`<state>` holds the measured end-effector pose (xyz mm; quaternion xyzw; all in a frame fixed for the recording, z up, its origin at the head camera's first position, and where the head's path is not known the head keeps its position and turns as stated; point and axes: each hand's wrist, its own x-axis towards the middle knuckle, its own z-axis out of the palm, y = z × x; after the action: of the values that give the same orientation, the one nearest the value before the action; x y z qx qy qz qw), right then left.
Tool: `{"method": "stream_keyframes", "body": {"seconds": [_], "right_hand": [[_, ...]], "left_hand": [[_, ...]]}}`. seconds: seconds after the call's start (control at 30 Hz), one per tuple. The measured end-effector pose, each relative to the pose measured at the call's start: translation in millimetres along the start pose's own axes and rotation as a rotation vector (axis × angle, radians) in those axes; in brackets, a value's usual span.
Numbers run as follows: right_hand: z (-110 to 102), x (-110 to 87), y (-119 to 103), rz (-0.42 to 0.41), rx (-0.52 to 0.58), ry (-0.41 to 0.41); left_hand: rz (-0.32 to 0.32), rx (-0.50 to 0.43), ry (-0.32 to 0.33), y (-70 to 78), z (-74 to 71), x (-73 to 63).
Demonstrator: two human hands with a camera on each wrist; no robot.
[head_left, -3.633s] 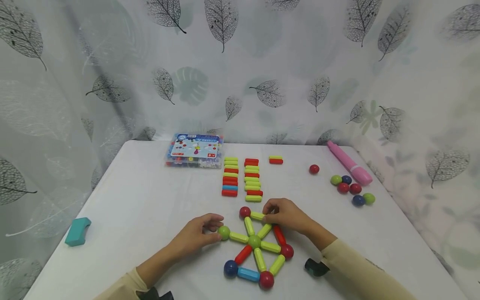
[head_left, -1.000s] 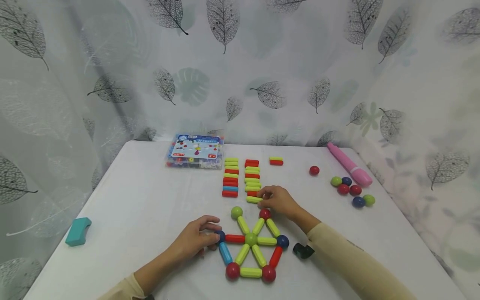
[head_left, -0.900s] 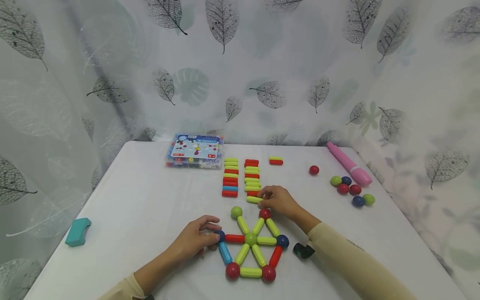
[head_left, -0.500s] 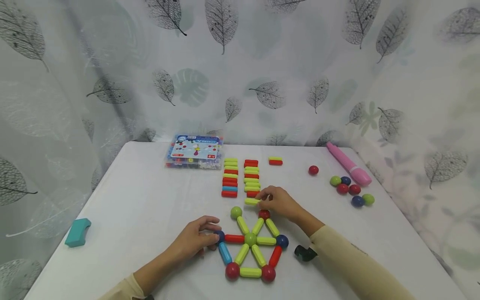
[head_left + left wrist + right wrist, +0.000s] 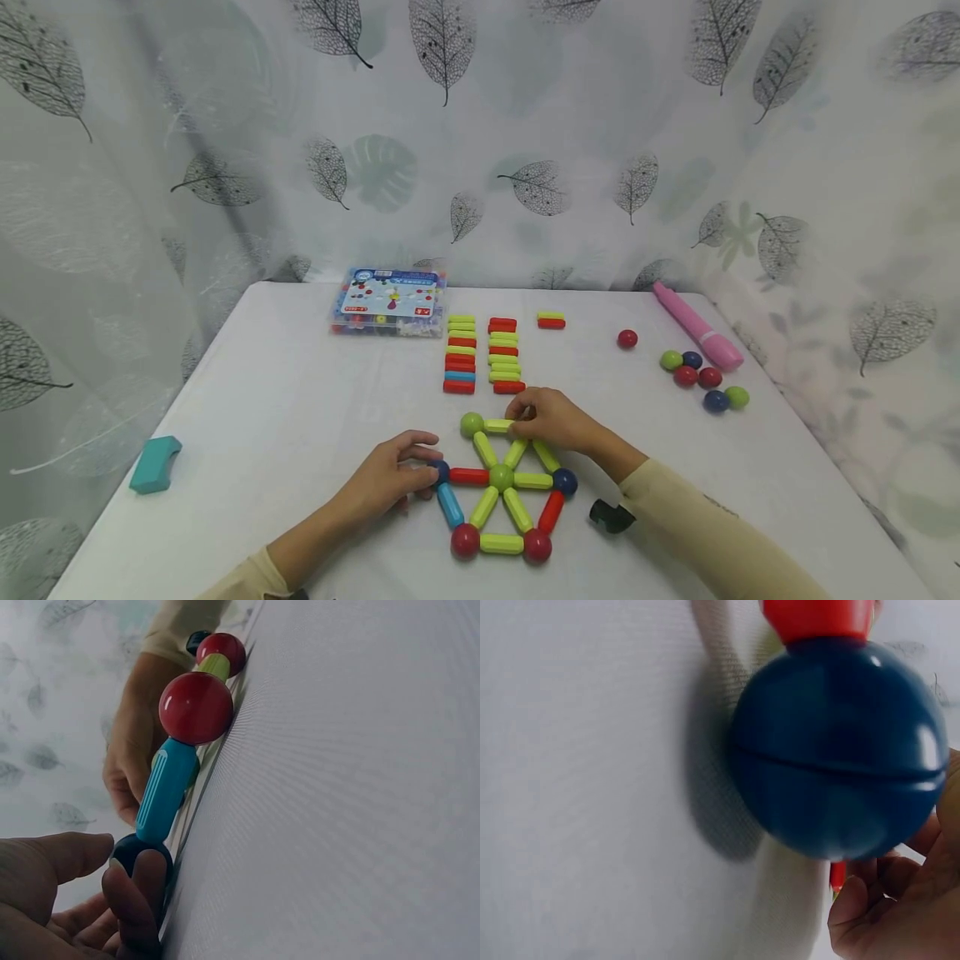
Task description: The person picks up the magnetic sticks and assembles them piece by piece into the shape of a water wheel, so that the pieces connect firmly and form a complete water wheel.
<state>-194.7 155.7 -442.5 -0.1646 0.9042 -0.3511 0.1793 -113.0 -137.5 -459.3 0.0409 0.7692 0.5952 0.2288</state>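
Observation:
A flat wheel of rods and balls lies on the table, with spokes meeting at a green ball (image 5: pixel 502 477). My left hand (image 5: pixel 386 477) pinches the dark blue ball (image 5: pixel 442 472) at its left corner between thumb and fingers; a blue rod (image 5: pixel 166 791) runs from that ball to a red ball (image 5: pixel 196 709). At the far side, my right hand (image 5: pixel 558 422) grips a yellow-green rod (image 5: pixel 497 426), whose left end meets the outer green ball (image 5: pixel 472 424). That hand hides the red ball at the upper right corner. Another dark blue ball (image 5: pixel 840 750) fills the right wrist view.
Behind the wheel lie two columns of coloured rods (image 5: pixel 461 359) and a separate pair (image 5: pixel 551 320). A clear parts box (image 5: pixel 390 302) stands at the back. Loose balls (image 5: pixel 686 377) and a pink tool (image 5: pixel 697 327) lie right, a teal block (image 5: pixel 155 464) left.
The wheel has been turned, bringing the dark blue ball to my left hand. My right hand has taken the nearest yellow-green rod from the right column and brought it against the outer green ball.

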Motion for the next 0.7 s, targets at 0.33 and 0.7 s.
{"method": "stream_keyframes", "body": {"seconds": [0.33, 0.7], "right_hand": [[-12.9, -6.2, 8.9, 0.064, 0.050, 0.039], [-27.0, -19.9, 30.1, 0.026, 0.127, -0.064]], "left_hand": [[0.005, 0.014, 0.005, -1.4, -0.1, 0.0], [0.060, 0.031, -0.001, -4.4, -3.5, -0.2]]}}
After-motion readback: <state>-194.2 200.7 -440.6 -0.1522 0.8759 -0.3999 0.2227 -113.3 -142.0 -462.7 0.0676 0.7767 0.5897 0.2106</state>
